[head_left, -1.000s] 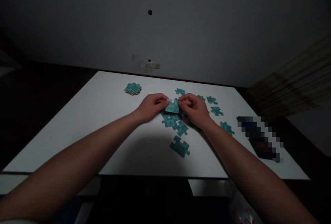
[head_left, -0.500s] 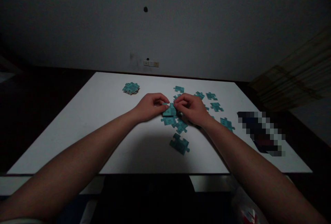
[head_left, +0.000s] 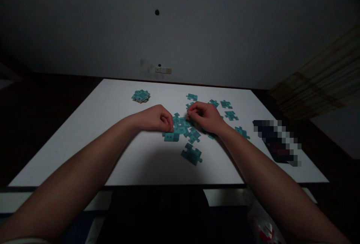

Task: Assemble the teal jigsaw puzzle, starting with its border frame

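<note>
My left hand (head_left: 156, 118) has its thumb and fingers closed on the upper edge of a teal puzzle piece (head_left: 171, 137), held just in front of other teal pieces (head_left: 181, 127) in the middle of the table. Close by on the right, my right hand (head_left: 206, 117) is curled in a pinch over the same group; whatever its fingertips hold, if anything, does not show. Its palm hides some pieces below. Nearer to me lies a single darker teal piece (head_left: 192, 154).
On the white table (head_left: 84, 142) a pile of teal pieces (head_left: 141, 96) sits at the back left. Several loose pieces (head_left: 231, 115) lie right of my right hand. A blurred-out dark object (head_left: 277, 142) rests by the right edge. Behind stands a wall with sockets (head_left: 163, 70).
My left hand has shifted left and down with a puzzle piece, away from my right hand, uncovering pieces in the middle. The right hand has hardly moved. The view has shifted slightly.
</note>
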{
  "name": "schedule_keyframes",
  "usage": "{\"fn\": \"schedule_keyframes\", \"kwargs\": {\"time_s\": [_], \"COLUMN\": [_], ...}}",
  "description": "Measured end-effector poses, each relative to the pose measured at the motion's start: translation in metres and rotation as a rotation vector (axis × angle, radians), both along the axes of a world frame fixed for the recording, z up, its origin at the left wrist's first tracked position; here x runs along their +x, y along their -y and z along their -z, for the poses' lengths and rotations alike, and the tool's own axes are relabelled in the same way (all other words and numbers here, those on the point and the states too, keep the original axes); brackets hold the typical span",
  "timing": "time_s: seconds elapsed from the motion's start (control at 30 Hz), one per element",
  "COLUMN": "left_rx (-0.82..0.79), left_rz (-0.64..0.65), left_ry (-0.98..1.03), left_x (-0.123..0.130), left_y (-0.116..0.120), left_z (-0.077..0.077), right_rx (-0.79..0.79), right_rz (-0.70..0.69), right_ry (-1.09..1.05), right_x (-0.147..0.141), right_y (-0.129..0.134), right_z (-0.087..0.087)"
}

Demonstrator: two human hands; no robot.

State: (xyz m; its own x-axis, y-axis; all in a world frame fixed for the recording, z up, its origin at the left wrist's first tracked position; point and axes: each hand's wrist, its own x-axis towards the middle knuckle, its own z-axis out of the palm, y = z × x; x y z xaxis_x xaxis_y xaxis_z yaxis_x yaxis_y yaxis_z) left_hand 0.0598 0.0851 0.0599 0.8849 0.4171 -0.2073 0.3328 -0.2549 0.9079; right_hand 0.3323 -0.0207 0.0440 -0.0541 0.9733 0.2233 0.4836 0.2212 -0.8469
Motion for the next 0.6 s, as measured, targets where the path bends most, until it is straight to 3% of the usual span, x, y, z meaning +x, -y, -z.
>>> {"fn": "schedule_keyframes", "kwargs": {"time_s": [0.2,0.3,0.4,0.53,0.6], "left_rx": [-0.018,0.000,0.055,0.202,0.272], "left_rz": [-0.163,-0.207,-0.251,-0.296,-0.309], "left_ry": [0.226,0.270,0.305,0.314,0.291], "left_x": [0.012,0.019,0.023,0.023,0.022], "left_y": [0.008,0.013,0.013,0.009,0.008], "left_z": [0.016,0.022,0.024,0.025,0.026], "right_rx": [-0.061,-0.085,-0.016,0.133,0.136], "right_rz": [-0.197,-0.207,-0.082,0.257,0.360], "right_ry": [-0.027,-0.076,-0.037,-0.013,-0.005], "right_x": [-0.010,-0.012,0.000,0.025,0.036], "right_y": [0.009,0.009,0.000,-0.017,-0.024], "right_z": [-0.003,-0.001,0.002,0.011,0.015]}}
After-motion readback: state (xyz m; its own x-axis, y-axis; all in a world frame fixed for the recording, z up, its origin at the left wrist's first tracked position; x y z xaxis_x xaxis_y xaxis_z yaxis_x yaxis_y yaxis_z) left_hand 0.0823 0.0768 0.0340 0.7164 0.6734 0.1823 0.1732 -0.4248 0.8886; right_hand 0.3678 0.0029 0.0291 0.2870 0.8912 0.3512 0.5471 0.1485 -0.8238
